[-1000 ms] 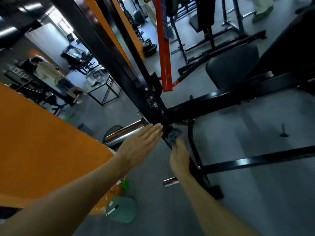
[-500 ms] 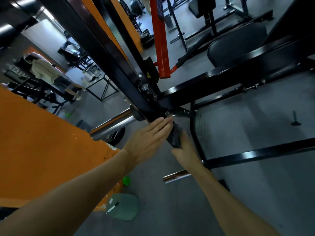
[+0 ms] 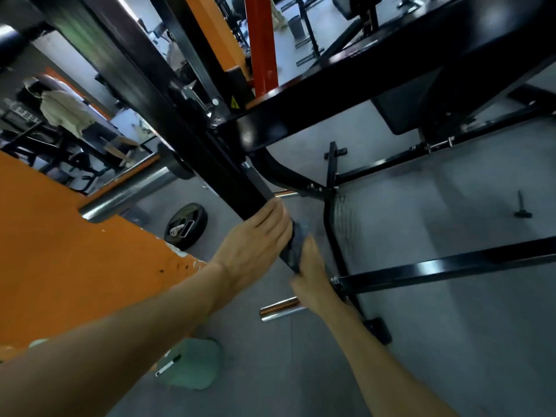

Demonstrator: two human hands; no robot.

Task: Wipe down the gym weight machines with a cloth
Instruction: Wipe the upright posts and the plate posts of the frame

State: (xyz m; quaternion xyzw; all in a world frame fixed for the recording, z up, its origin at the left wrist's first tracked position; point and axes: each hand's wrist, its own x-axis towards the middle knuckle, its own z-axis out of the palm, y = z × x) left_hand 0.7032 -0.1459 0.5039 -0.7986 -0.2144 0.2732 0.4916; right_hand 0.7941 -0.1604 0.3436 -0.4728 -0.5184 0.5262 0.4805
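Since the earlier frame both hands have slid a little along the slanting black steel post (image 3: pixel 192 139) of the weight machine, and the view has closed in on the joint where the thick black crossbeam (image 3: pixel 346 94) meets it. The left hand (image 3: pixel 255 239) lies flat against the near lower end of the post, fingers (image 3: pixel 272 213) straight and together, pressing rather than gripping. Just right of it, the right hand (image 3: pixel 310 266) holds the dark grey cloth (image 3: pixel 296 245) against the same post; its fingers seem bent round the cloth, though blur hides exactly how. From here, the cloth could probably snag on the bolts and brackets at the joint as the wipe climbs, or the bracing palm could slip on the smooth paint. A sweeping arm might also knock the chrome bar stub (image 3: pixel 281 308) jutting out just below the right wrist. The long chrome sleeve (image 3: pixel 129 191) to the left and the black weight plate (image 3: pixel 186 225) on the grey floor (image 3: pixel 436 341) stand apart from the work. The cloth is mostly hidden between the two hands, so its size and fold cannot be judged, and the post's lower end disappears behind them. A pale green object (image 3: pixel 192 365) on the near floor is too blurred to identify.
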